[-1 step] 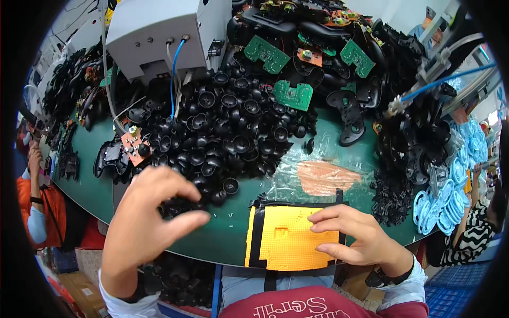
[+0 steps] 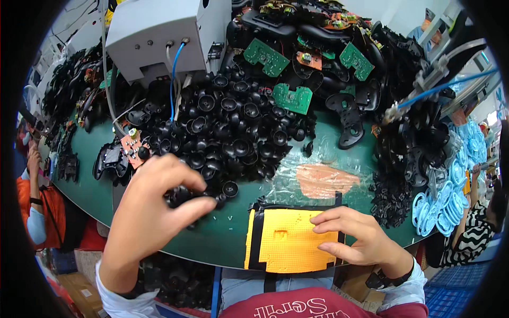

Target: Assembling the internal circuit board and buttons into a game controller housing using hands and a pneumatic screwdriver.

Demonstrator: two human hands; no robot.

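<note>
My left hand (image 2: 159,206) hovers over the near edge of a heap of small black cup-shaped caps (image 2: 241,146). Its fingers are curved, with the thumb spread apart from them, and I see nothing held between. Black caps show dark in the gap behind it. A yellow textured pad (image 2: 289,249), edged with black tape, lies at the table's near edge. Over the right side of this pad is my right hand (image 2: 352,236), fingers and thumb apart, holding nothing visible. Whether its fingertips touch the pad I cannot tell.
A grey machine (image 2: 159,53) with cables stands behind the caps. Green circuit boards (image 2: 292,98) and black controller shells (image 2: 347,119) are piled beyond. Clear plastic film (image 2: 328,180) lies on the green table. Light-blue ring-shaped parts (image 2: 440,206) sit at right. Other people work on both sides.
My left hand has shifted slightly right and away from me over the caps. My right hand has barely moved.
</note>
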